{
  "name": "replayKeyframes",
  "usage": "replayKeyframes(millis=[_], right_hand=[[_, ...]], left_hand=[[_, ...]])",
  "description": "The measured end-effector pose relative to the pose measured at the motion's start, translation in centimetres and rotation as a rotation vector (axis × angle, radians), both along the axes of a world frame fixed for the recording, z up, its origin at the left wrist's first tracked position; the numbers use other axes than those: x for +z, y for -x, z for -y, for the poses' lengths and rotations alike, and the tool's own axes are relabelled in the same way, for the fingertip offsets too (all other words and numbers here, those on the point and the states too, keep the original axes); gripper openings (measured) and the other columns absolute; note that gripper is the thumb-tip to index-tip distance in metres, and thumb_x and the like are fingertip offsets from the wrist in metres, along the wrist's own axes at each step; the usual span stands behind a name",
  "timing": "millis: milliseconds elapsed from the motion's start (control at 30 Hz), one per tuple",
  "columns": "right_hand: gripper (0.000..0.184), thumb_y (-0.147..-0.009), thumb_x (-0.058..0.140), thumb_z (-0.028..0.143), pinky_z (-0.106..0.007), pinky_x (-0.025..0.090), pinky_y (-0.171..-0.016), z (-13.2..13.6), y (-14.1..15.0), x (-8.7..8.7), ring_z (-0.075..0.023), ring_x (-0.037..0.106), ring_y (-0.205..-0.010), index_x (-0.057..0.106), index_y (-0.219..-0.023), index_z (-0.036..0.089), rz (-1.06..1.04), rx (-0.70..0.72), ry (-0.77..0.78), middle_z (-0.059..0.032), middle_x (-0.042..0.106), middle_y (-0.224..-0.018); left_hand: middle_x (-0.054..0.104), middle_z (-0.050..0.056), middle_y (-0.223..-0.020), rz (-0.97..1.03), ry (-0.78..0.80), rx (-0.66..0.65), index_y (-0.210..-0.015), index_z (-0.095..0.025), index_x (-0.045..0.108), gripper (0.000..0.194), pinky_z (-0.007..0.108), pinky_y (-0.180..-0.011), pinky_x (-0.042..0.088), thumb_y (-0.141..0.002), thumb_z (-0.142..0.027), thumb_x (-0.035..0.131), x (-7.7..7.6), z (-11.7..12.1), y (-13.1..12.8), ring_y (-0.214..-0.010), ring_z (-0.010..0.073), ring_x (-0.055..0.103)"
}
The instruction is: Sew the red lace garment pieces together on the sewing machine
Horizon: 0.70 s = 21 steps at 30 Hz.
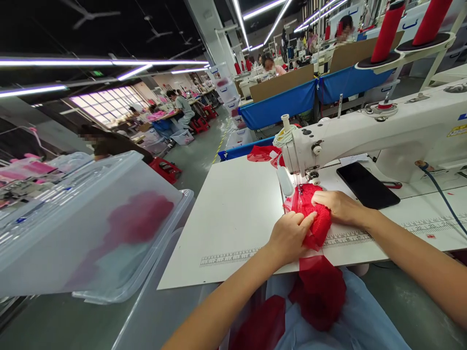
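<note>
A piece of red fabric (319, 226), lacy and gathered, lies under the needle area of a white sewing machine (339, 129). My left hand (292, 233) grips its near left edge, fingers bent onto the cloth. On the far right side of the same fabric, my right hand (330, 204) presses and pinches it close to the presser foot (300, 189). More sheer red cloth (323, 291) hangs over the table's front edge onto my lap. The machine's lamp lights the fabric brightly.
A black phone (368, 184) lies on the white table (233, 209), right of the machine's needle end. Red-handled scissors or snips (392, 184) are partly behind it. Clear plastic bins (91, 228) stand at the left. Red thread cones (388, 34) rise behind the machine.
</note>
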State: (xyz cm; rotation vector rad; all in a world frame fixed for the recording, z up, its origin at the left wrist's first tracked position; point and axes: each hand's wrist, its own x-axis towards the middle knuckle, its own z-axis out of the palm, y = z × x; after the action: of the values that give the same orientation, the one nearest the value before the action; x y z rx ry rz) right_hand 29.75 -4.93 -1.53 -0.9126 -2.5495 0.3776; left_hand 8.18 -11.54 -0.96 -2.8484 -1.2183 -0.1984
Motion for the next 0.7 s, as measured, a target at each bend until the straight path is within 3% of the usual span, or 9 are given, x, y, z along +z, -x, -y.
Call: replayKeyframes(millis=[67, 133, 200, 233, 333, 400, 533, 600, 700], right_hand=[[0.018, -0.085, 0.046, 0.013, -0.030, 0.042, -0.069, 0.1, -0.4, -0.2, -0.0187, 0.055, -0.077, 0.059, -0.097, 0.020, -0.050, 0.070, 0.030, -0.0053, 0.061, -0.088], [0.034, -0.078, 0.048, 0.007, -0.033, 0.046, -0.076, 0.2, -0.7, -0.3, -0.0207, 0.057, -0.086, 0.059, -0.108, 0.018, -0.058, 0.118, 0.047, -0.0071, 0.061, -0.094], [0.033, -0.076, 0.046, 0.004, -0.032, 0.046, -0.074, 0.2, -0.8, -0.3, -0.0201, 0.056, -0.082, 0.061, -0.101, 0.019, -0.048, 0.120, 0.060, -0.0058, 0.059, -0.090], [0.030, -0.076, 0.045, 0.003, -0.030, 0.045, -0.070, 0.2, -0.8, -0.2, -0.0192, 0.055, -0.080, 0.061, -0.095, 0.020, -0.048, 0.115, 0.072, -0.0052, 0.058, -0.088], [0.023, -0.081, 0.043, 0.005, -0.028, 0.042, -0.066, 0.4, -0.7, 0.2, -0.0172, 0.057, -0.081, 0.059, -0.088, 0.021, -0.080, 0.096, 0.100, -0.0064, 0.061, -0.103], [0.017, -0.085, 0.044, 0.009, -0.028, 0.040, -0.066, 0.5, -0.5, 0.3, -0.0161, 0.056, -0.080, 0.056, -0.084, 0.021, -0.100, 0.065, 0.101, -0.0051, 0.063, -0.106], [0.015, -0.085, 0.047, 0.014, -0.027, 0.031, -0.058, 0.5, -0.2, 0.0, -0.0148, 0.046, -0.064, 0.047, -0.073, 0.023, -0.101, -0.011, 0.064, 0.0008, 0.054, -0.074], [0.014, -0.083, 0.048, 0.017, -0.027, 0.028, -0.056, 0.4, -0.1, -0.3, -0.0144, 0.042, -0.061, 0.044, -0.071, 0.023, -0.116, -0.021, 0.025, 0.0014, 0.050, -0.070], [0.017, -0.089, 0.046, 0.027, -0.028, 0.029, -0.055, 0.2, 0.2, -0.5, -0.0151, 0.044, -0.060, 0.045, -0.072, 0.023, -0.194, -0.048, -0.005, -0.0002, 0.054, -0.070]], left_hand=[[0.060, 0.007, -0.087, -0.034, -0.104, 0.067, -0.131, -0.011, 0.055, 0.046, 0.035, -0.065, 0.049, -0.086, -0.015, 0.056, -0.2, -0.1, 0.1, -0.077, 0.0232, 0.057], [0.059, 0.008, -0.086, -0.070, -0.189, 0.128, -0.107, -0.014, 0.064, 0.029, 0.034, -0.065, 0.049, -0.086, -0.002, 0.047, -0.4, -0.6, 0.1, -0.077, 0.0223, 0.058], [0.060, 0.008, -0.088, -0.068, -0.229, 0.110, -0.085, -0.017, 0.062, 0.027, 0.032, -0.067, 0.049, -0.089, 0.001, 0.042, -0.4, -1.5, 0.4, -0.080, 0.0210, 0.060], [0.062, 0.009, -0.094, -0.042, -0.223, 0.057, -0.082, -0.018, 0.060, 0.028, 0.032, -0.070, 0.051, -0.091, 0.000, 0.040, -0.4, -2.0, 0.6, -0.084, 0.0206, 0.061], [0.063, 0.009, -0.120, 0.102, -0.076, -0.182, -0.099, -0.019, 0.058, 0.029, 0.031, -0.087, 0.054, -0.094, 0.000, 0.037, -0.5, -3.7, 1.6, -0.107, 0.0181, 0.061], [0.063, 0.009, -0.120, 0.165, 0.060, -0.258, -0.107, -0.018, 0.055, 0.029, 0.030, -0.092, 0.053, -0.093, 0.000, 0.037, -0.6, -4.7, 2.3, -0.111, 0.0173, 0.061], [0.066, 0.008, -0.103, 0.192, 0.140, -0.198, -0.105, -0.017, 0.055, 0.025, 0.034, -0.085, 0.055, -0.093, -0.004, 0.038, -1.1, -5.9, 3.0, -0.094, 0.0197, 0.063], [0.065, 0.008, -0.103, 0.215, 0.139, -0.169, -0.109, -0.017, 0.055, 0.029, 0.035, -0.083, 0.055, -0.088, -0.002, 0.041, -1.2, -6.2, 2.8, -0.093, 0.0209, 0.062], [0.064, 0.008, -0.098, 0.353, 0.262, -0.081, -0.106, -0.017, 0.059, 0.035, 0.039, -0.080, 0.054, -0.078, -0.001, 0.047, -1.1, -6.5, 2.2, -0.087, 0.0230, 0.061]])
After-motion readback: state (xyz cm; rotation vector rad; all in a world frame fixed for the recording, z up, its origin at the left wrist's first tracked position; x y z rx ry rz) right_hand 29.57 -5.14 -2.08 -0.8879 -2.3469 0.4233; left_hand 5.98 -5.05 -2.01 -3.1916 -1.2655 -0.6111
